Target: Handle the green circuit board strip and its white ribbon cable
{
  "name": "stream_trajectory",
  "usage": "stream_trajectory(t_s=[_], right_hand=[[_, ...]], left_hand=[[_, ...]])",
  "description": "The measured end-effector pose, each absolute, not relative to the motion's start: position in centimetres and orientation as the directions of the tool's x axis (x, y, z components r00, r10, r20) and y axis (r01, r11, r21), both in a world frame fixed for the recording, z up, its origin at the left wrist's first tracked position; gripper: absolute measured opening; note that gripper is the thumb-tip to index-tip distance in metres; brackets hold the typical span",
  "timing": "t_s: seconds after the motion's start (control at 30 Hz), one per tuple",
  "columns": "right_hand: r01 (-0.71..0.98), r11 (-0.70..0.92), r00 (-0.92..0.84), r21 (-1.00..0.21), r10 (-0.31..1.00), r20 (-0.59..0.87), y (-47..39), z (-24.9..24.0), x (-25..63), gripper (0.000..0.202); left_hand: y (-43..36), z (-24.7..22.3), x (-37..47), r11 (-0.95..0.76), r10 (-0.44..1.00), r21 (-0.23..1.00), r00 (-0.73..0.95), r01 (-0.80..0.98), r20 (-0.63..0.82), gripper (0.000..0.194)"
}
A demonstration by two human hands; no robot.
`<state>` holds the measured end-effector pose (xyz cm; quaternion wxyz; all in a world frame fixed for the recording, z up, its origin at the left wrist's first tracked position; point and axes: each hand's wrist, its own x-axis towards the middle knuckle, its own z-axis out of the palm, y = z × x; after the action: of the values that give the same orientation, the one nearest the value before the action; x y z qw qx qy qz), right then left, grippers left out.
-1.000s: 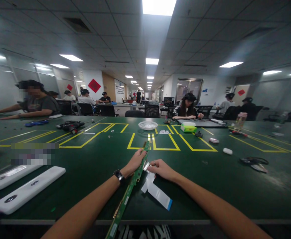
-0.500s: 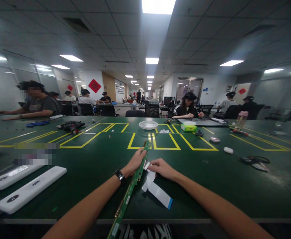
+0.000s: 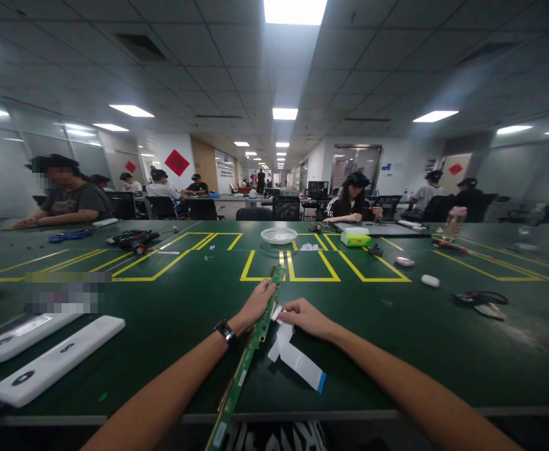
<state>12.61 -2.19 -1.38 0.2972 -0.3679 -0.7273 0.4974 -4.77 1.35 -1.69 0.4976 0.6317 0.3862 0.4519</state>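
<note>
A long, narrow green circuit board [image 3: 242, 376] slants from the table's front edge up toward the middle. Wrapped round its upper part is my left hand [image 3: 257, 302], closed, a watch on the wrist. Just right of the board, my right hand [image 3: 306, 318] pinches a white flat ribbon cable [image 3: 300, 363] close to the board's edge. The cable is folded, and its blue-tipped end hangs down to the right over the green table [image 3: 350, 376]. Fingers hide the spot where cable and board come together.
A white round basket [image 3: 279, 236] stands ahead, near yellow tape outlines. Two white power strips [image 3: 58, 360] lie at left, with a power drill [image 3: 136, 240] beyond. A green tissue pack [image 3: 355, 238], a white case [image 3: 430, 281] and a black cable [image 3: 479, 299] lie rightward. Co-workers sit across the table and at left.
My hands, the board and the cable keep nearly the same pose. Across the table, a co-worker's hands have risen slightly.
</note>
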Motion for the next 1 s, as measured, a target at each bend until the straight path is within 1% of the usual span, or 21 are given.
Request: stream_trajectory(t_s=[0.17, 0.53, 0.8, 1.0], right_hand=[[0.238, 0.239, -0.553, -0.941, 0.830, 0.070, -2.13, -1.51, 12.58, 0.036], [0.273, 0.253, -0.526, -0.928, 0.847, 0.076, -1.99, -1.68, 12.60, 0.037], [0.288, 0.282, -0.522, -0.915, 0.847, 0.097, -2.45, -0.96, 12.59, 0.034], [0.252, 0.277, -0.561, -0.927, 0.822, 0.093, -2.27, -1.35, 12.77, 0.034]], left_hand=[[1.35, -1.77, -4.75, -0.200, 0.937, 0.980, 0.295, 0.019, 0.186, 0.037], [1.74, -2.09, -4.84, -0.237, 0.935, 0.971, 0.280, 0.041, 0.216, 0.036], [1.32, -1.76, -4.80, -0.274, 0.920, 0.957, 0.315, 0.092, 0.233, 0.036], [1.13, -1.72, -4.41, -0.309, 0.897, 0.944, 0.363, 0.114, 0.250, 0.034]])
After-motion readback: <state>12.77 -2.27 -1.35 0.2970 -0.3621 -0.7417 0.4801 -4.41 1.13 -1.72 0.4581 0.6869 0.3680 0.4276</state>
